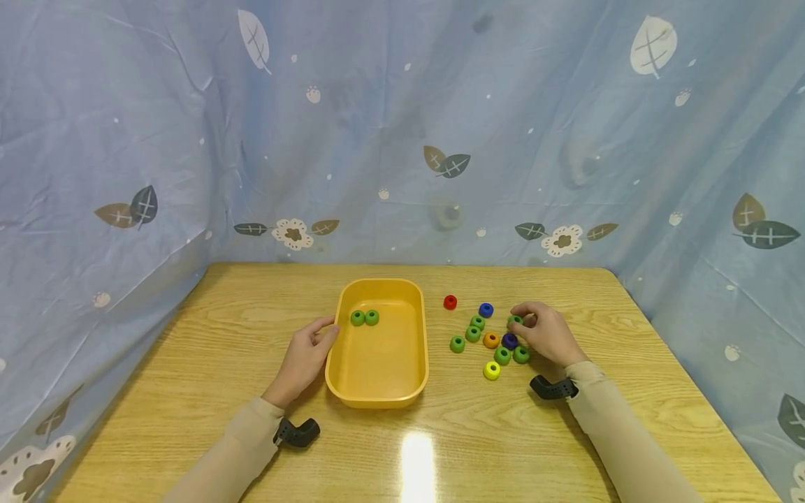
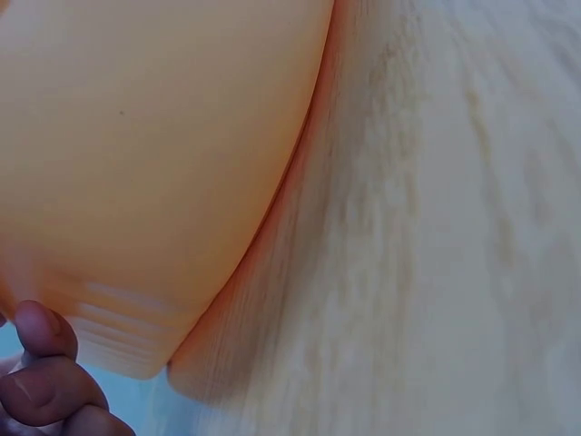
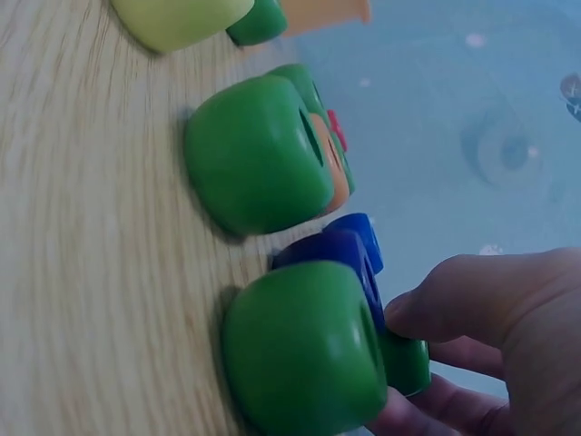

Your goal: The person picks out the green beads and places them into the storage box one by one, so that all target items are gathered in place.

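Note:
In the head view my left hand [image 1: 306, 356] holds the left rim of a yellow plastic tray [image 1: 377, 402]. The left wrist view has curled fingers [image 2: 54, 386] at the outer wall of that tray [image 2: 154, 163]. Two green beads [image 1: 365, 318], each with a hole, lie inside it toward the back. My right hand [image 1: 548, 334] pinches another green bead [image 1: 515, 321] between thumb and fingers, at the right side of a loose group of beads. In the right wrist view this bead [image 3: 406, 363] is partly covered by a nearer green bead [image 3: 304, 350].
Around the right hand lie a dark blue bead [image 1: 510, 341], an orange bead [image 1: 491, 340], a yellow bead [image 1: 492, 370] and several green ones. A blue bead [image 1: 486, 310] and a red bead [image 1: 450, 302] sit farther back. Patterned blue cloth [image 1: 402, 140] hangs behind the wooden table [image 1: 251, 307].

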The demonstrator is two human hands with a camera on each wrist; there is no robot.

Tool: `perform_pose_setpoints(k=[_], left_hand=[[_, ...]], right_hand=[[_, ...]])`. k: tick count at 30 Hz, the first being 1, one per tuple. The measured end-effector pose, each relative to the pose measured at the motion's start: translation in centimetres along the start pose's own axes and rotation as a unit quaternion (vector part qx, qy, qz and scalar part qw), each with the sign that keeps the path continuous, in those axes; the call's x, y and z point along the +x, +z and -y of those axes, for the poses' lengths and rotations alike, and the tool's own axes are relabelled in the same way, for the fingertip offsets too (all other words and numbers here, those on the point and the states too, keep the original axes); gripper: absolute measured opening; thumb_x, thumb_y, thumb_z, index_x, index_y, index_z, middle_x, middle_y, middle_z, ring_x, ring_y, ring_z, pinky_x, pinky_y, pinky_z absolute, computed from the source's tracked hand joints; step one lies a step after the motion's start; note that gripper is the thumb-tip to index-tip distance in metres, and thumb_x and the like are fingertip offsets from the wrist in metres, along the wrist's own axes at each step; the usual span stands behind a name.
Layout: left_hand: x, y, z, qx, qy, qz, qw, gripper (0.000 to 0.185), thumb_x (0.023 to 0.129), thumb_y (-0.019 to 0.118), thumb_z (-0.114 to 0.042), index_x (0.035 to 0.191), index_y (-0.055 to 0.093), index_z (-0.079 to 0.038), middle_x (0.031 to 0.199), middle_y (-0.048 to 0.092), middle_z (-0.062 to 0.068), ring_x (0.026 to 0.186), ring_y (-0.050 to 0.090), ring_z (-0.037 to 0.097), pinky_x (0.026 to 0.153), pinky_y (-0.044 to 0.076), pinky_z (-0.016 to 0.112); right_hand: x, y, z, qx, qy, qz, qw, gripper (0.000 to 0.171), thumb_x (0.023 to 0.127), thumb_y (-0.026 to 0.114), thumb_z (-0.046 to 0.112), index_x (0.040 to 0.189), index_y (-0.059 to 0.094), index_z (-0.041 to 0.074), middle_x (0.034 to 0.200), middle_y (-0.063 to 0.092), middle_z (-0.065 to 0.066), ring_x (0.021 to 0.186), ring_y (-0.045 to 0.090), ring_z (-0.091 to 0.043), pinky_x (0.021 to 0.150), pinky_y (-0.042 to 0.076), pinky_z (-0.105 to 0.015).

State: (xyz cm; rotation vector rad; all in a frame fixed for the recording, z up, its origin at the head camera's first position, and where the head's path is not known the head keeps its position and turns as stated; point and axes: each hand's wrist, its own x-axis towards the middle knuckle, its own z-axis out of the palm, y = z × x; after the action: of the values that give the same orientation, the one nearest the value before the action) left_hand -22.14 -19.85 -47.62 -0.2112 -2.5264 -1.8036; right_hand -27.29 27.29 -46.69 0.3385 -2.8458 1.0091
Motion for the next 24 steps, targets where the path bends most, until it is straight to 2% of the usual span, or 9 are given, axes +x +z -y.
perform_pose_setpoints(k=[12,19,24], left_hand=[[0.2,0.0,0.3,0.001,0.003,0.001,1.0,0.052,0.111,0.053,-0.034,0.149,0.053,0.0,0.109,0.077,0.024,0.096,0.077,0.03,0.078,0.059,0.026],[0.3,0.0,0.3,0.002,0.003,0.003,1.0,0.052,0.111,0.053,-0.034,0.149,0.053,0.0,0.115,0.076,0.025,0.103,0.076,0.033,0.084,0.061,0.033],[0.3,0.1,0.3,0.0,-0.003,0.001,1.0,0.051,0.111,0.054,-0.032,0.15,0.052,0.001,0.114,0.075,0.026,0.104,0.075,0.036,0.085,0.061,0.036]], right_hand=[[-0.3,-0.1,1.3,0.001,-0.026,-0.021,0.999,0.03,0.099,0.071,0.013,0.127,0.069,0.001,0.119,0.069,-0.018,0.094,0.068,-0.03,0.072,0.055,-0.039],[-0.4,-0.1,2.5,0.001,-0.041,-0.03,0.999,0.03,0.098,0.072,0.012,0.126,0.07,0.003,0.116,0.07,-0.016,0.09,0.068,-0.027,0.064,0.054,-0.03],[-0.6,-0.2,3.4,-0.003,-0.06,-0.041,0.997,0.028,0.098,0.073,0.012,0.125,0.071,0.003,0.114,0.07,-0.015,0.087,0.067,-0.024,0.067,0.055,-0.03]])
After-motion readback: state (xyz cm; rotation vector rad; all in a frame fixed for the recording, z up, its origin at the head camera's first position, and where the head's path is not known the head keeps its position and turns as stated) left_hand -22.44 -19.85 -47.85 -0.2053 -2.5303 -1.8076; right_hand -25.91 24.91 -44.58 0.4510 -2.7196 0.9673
